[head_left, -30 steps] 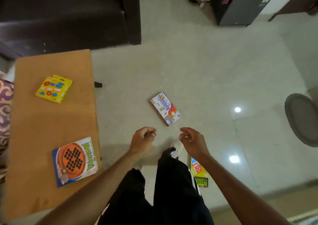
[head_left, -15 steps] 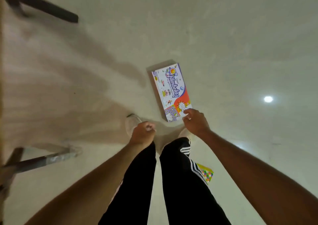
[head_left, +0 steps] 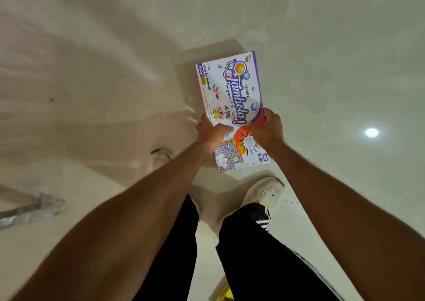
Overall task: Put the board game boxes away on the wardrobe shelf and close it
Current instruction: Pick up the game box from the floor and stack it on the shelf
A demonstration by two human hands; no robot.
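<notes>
A white and purple Tambola game box [head_left: 232,93] is held over the pale tiled floor, just ahead of my feet. My left hand [head_left: 212,132] grips its left long edge, thumb across the printed lid. My right hand [head_left: 266,128] clasps the right long edge opposite. The box's near end with the orange burst pokes out between my wrists. A shadow on the floor beyond the far end suggests the box is lifted off the tiles. The wardrobe and the other boxes on the table are out of view.
My two white shoes [head_left: 264,192] stand below the box. A corner of a yellow box [head_left: 224,291] lies on the floor behind my right leg. A taped metal table leg [head_left: 30,211] crosses the left edge.
I have bent down closer to the floor. My right hand went from touching the box's near corner to gripping its side, and my left hand came off my knee onto the other side.
</notes>
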